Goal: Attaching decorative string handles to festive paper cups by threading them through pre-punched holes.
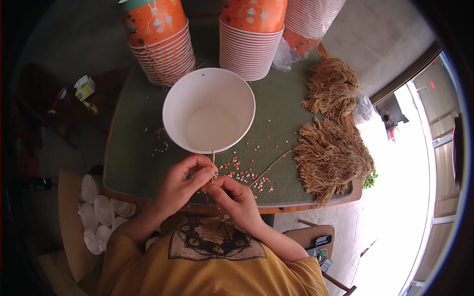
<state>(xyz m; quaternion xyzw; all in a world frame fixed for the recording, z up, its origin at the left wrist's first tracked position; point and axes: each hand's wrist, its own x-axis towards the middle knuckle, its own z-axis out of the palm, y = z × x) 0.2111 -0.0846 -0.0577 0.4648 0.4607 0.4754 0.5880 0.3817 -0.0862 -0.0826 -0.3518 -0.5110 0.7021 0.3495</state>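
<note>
Both hands at the near edge of the bench [128,163]. Left hand [180,185] and right hand [237,200] each pinch a thin tan string [213,163] between thumb and fingertips; narrow grip, closed on the string. The string runs up from the fingers to the near rim of a white paper bucket [208,109], which sits open side up, tipped toward the camera, empty, touching or just above the green mat. One small hole shows near its far rim.

Handling, my read:
- Bucket: light, thin-walled paper, dents easily. Hold at the rolled rim, not mid-wall.
- String: limp, light, probably frays. Needs a fingertip pinch close to the end.

Counts:
- 1 loose bucket in work.
- 3 stacks of orange-printed buckets behind it: left stack [160,44], middle stack [252,42], right stack [311,22], partly in clear plastic wrap. Per-stack count unreadable.
- 2 heaps of cut tan string on the right, far heap [333,86] and near heap [331,155], touching. One loose strand [269,167] lies on the mat.
- Small red, white and green paper dots [242,170] scattered on the mat, too many to count.
- About 5 white lids [101,212] on the cardboard at lower left.
</note>
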